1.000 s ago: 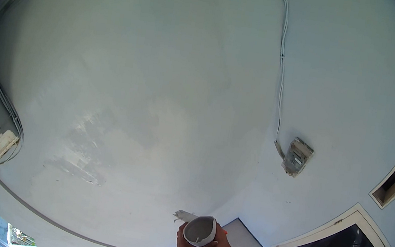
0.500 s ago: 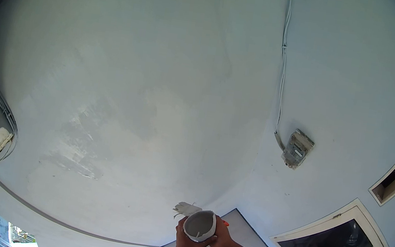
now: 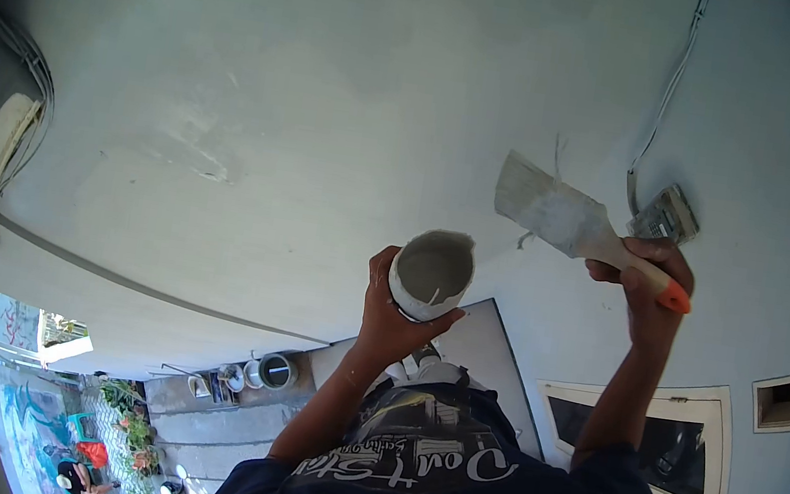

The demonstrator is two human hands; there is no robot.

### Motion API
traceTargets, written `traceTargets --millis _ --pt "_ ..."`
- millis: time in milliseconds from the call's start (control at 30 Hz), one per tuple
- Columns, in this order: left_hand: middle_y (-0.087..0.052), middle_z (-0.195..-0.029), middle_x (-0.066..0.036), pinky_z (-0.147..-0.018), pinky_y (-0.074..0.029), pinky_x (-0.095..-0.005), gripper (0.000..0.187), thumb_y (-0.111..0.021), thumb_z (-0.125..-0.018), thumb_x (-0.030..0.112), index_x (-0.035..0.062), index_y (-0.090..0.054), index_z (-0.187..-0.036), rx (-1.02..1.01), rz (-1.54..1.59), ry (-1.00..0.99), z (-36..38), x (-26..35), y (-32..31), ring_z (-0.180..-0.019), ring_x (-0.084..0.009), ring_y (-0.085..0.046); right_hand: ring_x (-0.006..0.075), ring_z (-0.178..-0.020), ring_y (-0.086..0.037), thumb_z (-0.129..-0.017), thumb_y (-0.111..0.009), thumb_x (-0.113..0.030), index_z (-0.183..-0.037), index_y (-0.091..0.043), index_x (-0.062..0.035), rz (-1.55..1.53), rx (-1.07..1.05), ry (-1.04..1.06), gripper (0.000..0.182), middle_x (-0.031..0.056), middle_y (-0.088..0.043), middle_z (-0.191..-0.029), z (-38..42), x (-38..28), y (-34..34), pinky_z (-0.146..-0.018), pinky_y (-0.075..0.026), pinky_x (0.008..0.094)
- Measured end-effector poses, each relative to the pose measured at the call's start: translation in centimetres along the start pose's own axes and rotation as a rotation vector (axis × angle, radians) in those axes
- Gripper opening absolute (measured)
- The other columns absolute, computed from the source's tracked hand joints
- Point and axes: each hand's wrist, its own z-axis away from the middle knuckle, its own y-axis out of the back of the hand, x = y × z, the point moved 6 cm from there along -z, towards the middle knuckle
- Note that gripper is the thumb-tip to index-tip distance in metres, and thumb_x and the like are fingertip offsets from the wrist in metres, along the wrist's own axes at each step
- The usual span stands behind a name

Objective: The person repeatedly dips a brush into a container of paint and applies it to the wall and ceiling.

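Observation:
My left hand (image 3: 392, 325) is wrapped round a white plastic pot (image 3: 402, 291) with a ragged, cut rim. Inside the pot sits grey paint (image 3: 438, 265). Up to the right, my right hand (image 3: 655, 276) grips a wide paintbrush (image 3: 561, 215) by its wooden handle, which ends in orange. The bristles point left and carry pale paint, with stray strands sticking out at the sides. In this view the brush is raised above and to the right of the pot, over a grey-white wall (image 3: 332, 117).
An electricity meter (image 3: 665, 216) hangs on the wall below a run of cables (image 3: 677, 74). Framed windows (image 3: 719, 454) are at lower right. Buckets (image 3: 276, 372) stand on the ground at lower left, near plants (image 3: 137, 433). Further off is a seated person (image 3: 75, 477).
My hands have moved apart. The brush, earlier close behind the pot, has risen to the right in my right hand. My view has tilted down, showing more shirt and ground.

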Motion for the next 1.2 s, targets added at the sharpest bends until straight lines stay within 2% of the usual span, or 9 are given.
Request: traceTargets --millis 100,167,400,533,700,933,1067,1133,1200 --pt "-0.044 -0.135 -0.017 -0.107 -0.050 -0.0461 0.101 -0.099 -0.067 0.034 0.0020 -0.039 -0.141 -0.038 -0.022 -0.024 -0.1 1.0 0.0 -0.128 -0.0327 -0.055 0.0329 -0.089 -0.079 -0.090 -0.079 -0.005 -0.111 -0.069 0.0038 0.009 -0.136 0.032 0.025 0.0186 -0.076 -0.105 -2.2 -4.3 -1.3 -0.079 -0.069 0.0441" --pt "-0.045 -0.135 -0.017 -0.106 -0.050 -0.0455 0.100 -0.099 -0.067 0.032 0.0023 -0.039 -0.141 -0.039 -0.025 -0.049 0.0 1.1 -0.1 -0.127 -0.0326 -0.055 0.0305 -0.089 -0.080 -0.083 -0.083 -0.003 -0.108 -0.072 0.0015 0.262 -0.494 0.095 0.028 0.0176 -0.077 -0.105 -3.1 -6.3 -3.6 -0.077 -0.068 0.0406" --pt "-0.047 -0.134 -0.014 -0.104 -0.051 -0.0415 0.097 -0.101 -0.065 0.022 0.0012 -0.041 -0.140 -0.056 -0.132 -0.154 0.1 3.3 -0.5 -0.124 -0.0274 -0.058 0.0286 -0.090 -0.077 -0.085 -0.078 -0.008 -0.119 -0.067 -0.0013 0.649 -1.066 0.246 0.036 0.0133 -0.075 -0.107 -4.1 -8.8 -9.8 -0.067 -0.064 0.0384" --pt "-0.047 -0.134 -0.015 -0.103 -0.051 -0.0408 0.095 -0.100 -0.066 0.021 0.0017 -0.043 -0.139 -0.054 -0.062 -0.148 0.2 3.8 -0.7 -0.121 -0.0276 -0.059 0.0273 -0.092 -0.076 -0.086 -0.076 -0.010 -0.119 -0.065 -0.0018 0.855 -1.167 0.241 0.036 0.0128 -0.073 -0.109 -3.6 -8.3 -11.8 -0.067 -0.064 0.0368" --pt "-0.050 -0.132 -0.017 -0.101 -0.053 -0.0444 0.095 -0.099 -0.067 0.027 0.0008 -0.042 -0.138 -0.010 -0.075 -0.104 -0.4 3.7 0.2 -0.121 -0.0321 -0.060 0.0252 -0.097 -0.077 -0.088 -0.074 -0.012 -0.120 -0.067 -0.0042 0.905 -0.997 0.418 0.034 0.0146 -0.073 -0.114 -2.7 -9.1 -11.3 -0.068 -0.064 0.0324" --pt "-0.050 -0.129 -0.019 -0.100 -0.053 -0.0446 0.095 -0.099 -0.067 0.027 -0.0005 -0.041 -0.137 0.057 -0.046 -0.068 -1.2 2.4 1.5 -0.120 -0.0330 -0.061 0.0248 -0.102 -0.077 -0.084 -0.080 -0.012 -0.114 -0.075 -0.0064 0.773 -0.709 0.419 0.032 0.0125 -0.076 -0.114 -1.1 -7.7 -7.4 -0.073 -0.066 0.0321" --pt "-0.051 -0.128 -0.019 -0.101 -0.052 -0.0461 0.098 -0.100 -0.066 0.027 -0.0021 -0.040 -0.139 0.062 -0.075 -0.031 -0.9 1.4 1.4 -0.120 -0.0345 -0.061 0.0308 -0.094 -0.078 -0.084 -0.082 -0.004 -0.109 -0.073 -0.0012 0.676 -0.325 0.323 0.026 0.0181 -0.074 -0.112 0.1 -5.5 -3.7 -0.082 -0.068 0.0380" --pt "-0.053 -0.132 -0.022 -0.104 -0.050 -0.0456 0.104 -0.101 -0.065 0.028 -0.0040 -0.037 -0.141 0.073 -0.013 -0.007 -0.5 0.7 1.2 -0.123 -0.0337 -0.060 0.0341 -0.089 -0.078 -0.094 -0.075 -0.007 -0.107 -0.068 0.0023 0.139 0.215 0.096 0.018 0.0189 -0.070 -0.112 0.0 -2.4 0.8 -0.082 -0.068 0.0429" --pt "-0.054 -0.132 -0.021 -0.104 -0.050 -0.0452 0.104 -0.101 -0.066 0.027 -0.0034 -0.037 -0.142 0.057 0.047 0.010 -0.2 -0.3 0.7 -0.123 -0.0325 -0.059 0.0345 -0.091 -0.077 -0.100 -0.070 -0.016 -0.109 -0.064 0.0035 -0.051 0.473 -0.035 0.022 0.0172 -0.065 -0.113 -2.0 0.2 3.5 -0.080 -0.068 0.0471"
